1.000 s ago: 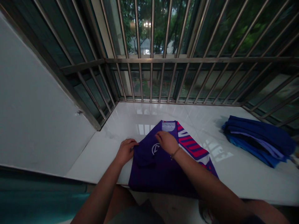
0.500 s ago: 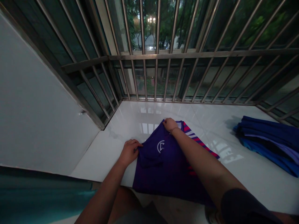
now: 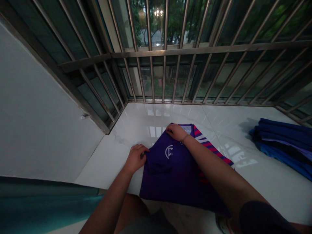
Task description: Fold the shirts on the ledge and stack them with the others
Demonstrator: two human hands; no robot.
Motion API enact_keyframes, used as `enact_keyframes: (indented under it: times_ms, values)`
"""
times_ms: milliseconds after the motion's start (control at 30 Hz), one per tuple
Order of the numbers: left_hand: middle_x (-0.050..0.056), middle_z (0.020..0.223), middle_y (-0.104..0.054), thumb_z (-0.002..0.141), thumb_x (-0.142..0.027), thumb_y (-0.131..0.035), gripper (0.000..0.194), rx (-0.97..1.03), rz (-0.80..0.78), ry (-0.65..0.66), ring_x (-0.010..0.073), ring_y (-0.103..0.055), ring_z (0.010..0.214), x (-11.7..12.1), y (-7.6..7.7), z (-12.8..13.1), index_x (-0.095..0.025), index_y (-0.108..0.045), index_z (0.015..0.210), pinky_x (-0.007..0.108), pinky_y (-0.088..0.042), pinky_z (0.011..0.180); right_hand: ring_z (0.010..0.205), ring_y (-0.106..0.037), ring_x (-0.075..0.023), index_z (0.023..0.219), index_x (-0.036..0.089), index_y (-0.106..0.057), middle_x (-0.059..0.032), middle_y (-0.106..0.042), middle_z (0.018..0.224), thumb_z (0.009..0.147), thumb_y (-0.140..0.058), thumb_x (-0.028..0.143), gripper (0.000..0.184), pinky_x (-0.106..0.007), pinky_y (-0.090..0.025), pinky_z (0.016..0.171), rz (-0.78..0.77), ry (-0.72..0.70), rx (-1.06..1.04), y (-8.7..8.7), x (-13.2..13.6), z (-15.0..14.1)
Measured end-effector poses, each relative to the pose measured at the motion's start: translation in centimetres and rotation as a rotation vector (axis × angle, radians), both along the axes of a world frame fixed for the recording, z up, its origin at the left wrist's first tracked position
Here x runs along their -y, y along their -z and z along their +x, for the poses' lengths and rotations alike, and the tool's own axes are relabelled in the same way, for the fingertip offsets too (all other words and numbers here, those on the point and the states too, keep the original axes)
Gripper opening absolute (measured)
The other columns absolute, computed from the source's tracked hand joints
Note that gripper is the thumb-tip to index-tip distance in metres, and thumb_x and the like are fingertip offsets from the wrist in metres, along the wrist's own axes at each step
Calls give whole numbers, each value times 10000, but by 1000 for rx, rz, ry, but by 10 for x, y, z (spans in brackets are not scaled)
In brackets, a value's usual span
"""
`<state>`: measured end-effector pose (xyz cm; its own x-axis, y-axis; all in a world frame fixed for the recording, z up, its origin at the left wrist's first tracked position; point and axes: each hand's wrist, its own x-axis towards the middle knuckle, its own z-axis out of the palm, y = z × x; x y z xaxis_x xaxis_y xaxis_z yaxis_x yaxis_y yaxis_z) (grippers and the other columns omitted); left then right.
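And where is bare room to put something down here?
Bare: between the purple shirt and the folded blue clothes; behind the shirt, up to the window bars; and between the left hand and the wall. Crowded: the shirt, touched by left and right hand.

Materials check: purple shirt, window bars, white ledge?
Purple shirt: fabric, mostly matte, likely synthetic knit; soft folds and a crisp white logo suggest printed sportswear.
Window bars: metal, fairly shiny, possibly stainless steel; bright streaks run along them.
White ledge: hard and glossy, tile or polished stone, can't tell which; clear reflections and a thin seam show.
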<state>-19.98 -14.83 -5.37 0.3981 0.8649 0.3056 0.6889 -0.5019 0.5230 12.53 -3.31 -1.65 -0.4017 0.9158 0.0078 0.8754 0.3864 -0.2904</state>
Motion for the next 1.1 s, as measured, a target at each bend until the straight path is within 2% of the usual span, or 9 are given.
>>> enact_keyframes:
  times_ms: [167, 267, 367, 500, 667, 800, 900, 967, 1100]
  values:
    - [47, 982, -748, 809, -70, -556, 341, 46, -3, 50, 253, -705, 976, -1, 0, -6, -280, -821, 851, 462, -523, 995, 1474, -516, -331, 1435, 240, -726, -142, -622, 1597, 1128, -530, 260, 365, -573, -333, 1268, 72, 85, 26, -7, 2, -13]
    - [46, 980, -757, 839, -88, -548, 340, 66, -16, 70, 250, -713, 975, -2, -2, -7, -273, -821, 923, 449, -532, 990, 1476, -528, -324, 1542, 209, -643, -171, -594, 1618, 1128, -542, 275, 432, -532, -370, 1256, 88, 68, 28, -19, 24, -22]
    - [48, 977, -775, 930, -138, -572, 271, 38, 2, 54, 253, -728, 964, -2, -3, -5, -260, -799, 1016, 437, -543, 950, 1302, -642, -281, 1447, 207, -695, -151, -689, 1435, 1112, -634, 459, 424, -425, -475, 1139, 74, -39, 18, -26, 75, -25]
    - [55, 963, -779, 1037, -259, -599, 188, -36, 29, -2, 257, -724, 938, -1, -3, 0, -255, -779, 984, 455, -538, 939, 1245, -653, -340, 1458, 196, -644, -160, -685, 1383, 895, -878, 636, 752, -473, -517, 1048, 43, -59, 25, -15, 160, -28]
    - [57, 980, -768, 1010, -279, -654, 122, -71, 37, -25, 274, -711, 964, 1, -3, 5, -250, -759, 957, 474, -530, 967, 1131, -680, -296, 1246, 197, -717, -115, -738, 1202, 1028, -701, 219, 220, -419, -528, 975, -50, 98, 41, -7, 197, -37]
    - [61, 1020, -760, 952, -231, -673, 81, -104, 43, -25, 285, -706, 1005, 4, -6, 6, -248, -745, 987, 482, -530, 985, 1153, -647, -291, 1273, 216, -747, -128, -726, 1239, 1058, -595, 140, 274, -435, -511, 1045, 141, 79, -70, -24, 192, -37]
    - [66, 1028, -753, 900, -185, -670, 134, -125, 52, -26, 295, -700, 1014, 7, -7, 8, -248, -735, 999, 493, -528, 992, 1321, -581, -299, 1320, 244, -740, -127, -692, 1391, 1080, -577, 142, 307, -471, -441, 1174, 313, -57, -114, -29, 196, -30]
    - [66, 1031, -750, 875, -166, -660, 164, -129, 61, -26, 299, -701, 1019, 7, -7, 9, -250, -727, 999, 498, -529, 995, 1349, -569, -297, 1297, 247, -737, -114, -685, 1442, 1091, -578, 141, 281, -475, -429, 1174, 321, -146, -58, -25, 201, -25]
    - [66, 1053, -746, 848, -140, -636, 209, -121, 80, -31, 298, -707, 1030, 5, -6, 9, -256, -715, 1002, 494, -536, 992, 1131, -638, -285, 1180, 227, -738, -89, -756, 1198, 1100, -593, 167, 175, -443, -487, 1004, 166, -213, 133, -10, 211, -16]
